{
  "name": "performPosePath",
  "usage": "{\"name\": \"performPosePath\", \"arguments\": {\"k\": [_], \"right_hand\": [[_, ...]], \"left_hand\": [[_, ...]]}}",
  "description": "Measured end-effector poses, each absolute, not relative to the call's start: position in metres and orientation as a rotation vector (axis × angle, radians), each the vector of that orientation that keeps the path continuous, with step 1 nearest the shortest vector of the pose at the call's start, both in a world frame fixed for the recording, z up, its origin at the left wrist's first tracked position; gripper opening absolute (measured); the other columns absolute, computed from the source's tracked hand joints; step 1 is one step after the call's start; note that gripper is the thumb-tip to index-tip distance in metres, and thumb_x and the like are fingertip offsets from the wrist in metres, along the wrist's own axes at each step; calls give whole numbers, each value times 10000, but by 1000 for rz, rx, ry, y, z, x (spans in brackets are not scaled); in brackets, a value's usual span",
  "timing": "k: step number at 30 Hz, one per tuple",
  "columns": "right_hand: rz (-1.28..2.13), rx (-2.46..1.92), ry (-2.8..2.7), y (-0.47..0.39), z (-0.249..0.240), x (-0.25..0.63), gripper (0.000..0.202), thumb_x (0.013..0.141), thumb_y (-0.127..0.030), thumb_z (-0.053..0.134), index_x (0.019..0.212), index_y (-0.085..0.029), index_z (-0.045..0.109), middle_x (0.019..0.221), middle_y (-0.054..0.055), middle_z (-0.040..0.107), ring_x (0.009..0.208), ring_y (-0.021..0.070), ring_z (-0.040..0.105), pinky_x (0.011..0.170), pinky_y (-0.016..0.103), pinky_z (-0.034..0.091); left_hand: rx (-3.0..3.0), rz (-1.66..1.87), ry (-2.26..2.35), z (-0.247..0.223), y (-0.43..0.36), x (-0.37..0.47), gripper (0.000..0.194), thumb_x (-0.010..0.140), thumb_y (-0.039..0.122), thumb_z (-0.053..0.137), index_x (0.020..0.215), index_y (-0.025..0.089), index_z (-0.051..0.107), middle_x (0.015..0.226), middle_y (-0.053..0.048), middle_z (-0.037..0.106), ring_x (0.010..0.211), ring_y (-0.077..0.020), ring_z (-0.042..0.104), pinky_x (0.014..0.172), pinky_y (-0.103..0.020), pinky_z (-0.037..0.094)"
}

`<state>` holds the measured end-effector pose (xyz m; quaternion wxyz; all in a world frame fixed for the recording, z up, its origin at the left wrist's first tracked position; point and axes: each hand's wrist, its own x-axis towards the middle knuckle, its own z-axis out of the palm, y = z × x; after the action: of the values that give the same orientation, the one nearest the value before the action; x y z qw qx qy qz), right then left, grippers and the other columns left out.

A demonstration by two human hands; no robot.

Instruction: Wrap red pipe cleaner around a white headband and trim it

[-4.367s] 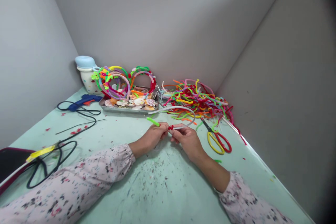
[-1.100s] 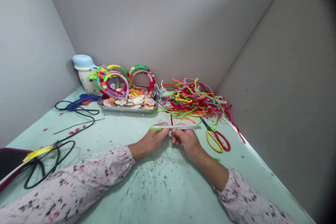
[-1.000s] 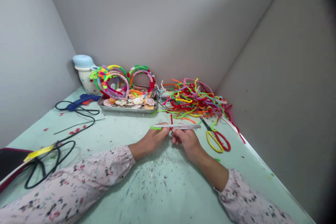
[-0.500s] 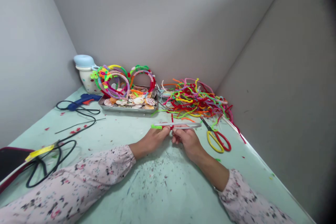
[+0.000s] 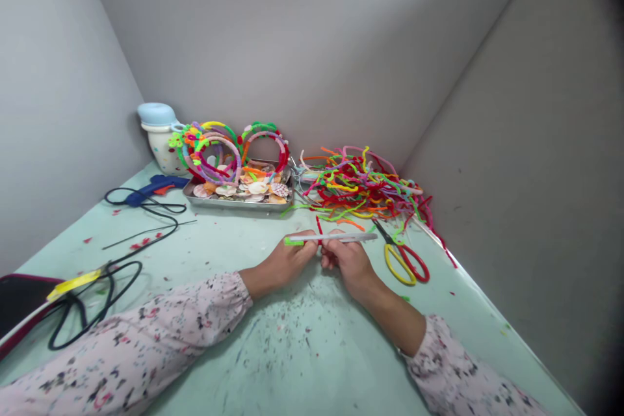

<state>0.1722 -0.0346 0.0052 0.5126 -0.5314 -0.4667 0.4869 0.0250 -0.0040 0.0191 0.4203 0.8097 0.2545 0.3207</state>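
A thin grey-white headband (image 5: 348,236) is seen nearly edge-on above the table, with bright green fuzzy wrapping (image 5: 292,242) at its left end. My left hand (image 5: 287,260) is closed around that left part. Against the band's middle, my right hand (image 5: 348,260) is pinched at a red pipe cleaner (image 5: 319,225), whose free end sticks up between the hands. Fingers hide where the red pipe cleaner meets the band. Scissors (image 5: 400,261) with one yellow and one red handle lie just right of my right hand.
Behind my hands stands a metal tray (image 5: 238,205) of shells with wrapped headbands (image 5: 217,156) on it. Tangled pipe cleaners (image 5: 361,185) pile up at the back right. Left are a blue glue gun (image 5: 146,192), a black cable (image 5: 166,234) and a lidded cup (image 5: 163,146).
The headband has tilted flatter, so it looks more like a single line, and has shifted slightly down. The red pipe cleaner's free end leans a little more left. Both hands keep their hold.
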Motion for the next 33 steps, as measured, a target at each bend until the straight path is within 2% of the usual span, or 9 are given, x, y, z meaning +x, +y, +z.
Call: {"name": "performPosePath", "arguments": {"k": [14,17,20,24,33], "right_hand": [[1145,-1263,-1158,-33,-1,174,186,727,-309,527,598,-176,525,432,-26,529,425,109,473,447,225,364],[1134,-1238,-1164,-34,-1,175,169,763,-332,548,735,-166,566,469,-33,538,454,109,477,477,224,369],[1129,-1202,-1115,-36,0,174,201,746,-311,596,900,-191,548,542,-56,541,488,104,484,496,215,368],[1118,-1172,-1125,-37,4,173,174,709,-247,613,860,-204,540,557,-68,505,496,96,458,493,211,359],[1052,-1210,-1223,-37,3,173,125,728,-227,585,845,-187,603,601,-47,536,529,101,460,513,219,371]], "left_hand": [[1973,828,652,22,-7,25,300,873,197,320,707,156,566,762,-36,624,771,-153,547,772,-262,420],[1885,824,743,19,-5,24,295,862,225,329,652,163,528,670,-23,567,662,-140,494,655,-253,397],[1824,821,892,12,-1,24,254,823,252,368,593,176,446,585,14,452,559,-116,397,550,-244,320],[1717,776,962,5,4,25,264,815,300,363,579,183,387,537,39,380,499,-102,333,499,-241,259],[1622,736,962,4,4,26,307,821,371,380,577,186,386,511,44,358,461,-91,304,461,-239,228]]}}
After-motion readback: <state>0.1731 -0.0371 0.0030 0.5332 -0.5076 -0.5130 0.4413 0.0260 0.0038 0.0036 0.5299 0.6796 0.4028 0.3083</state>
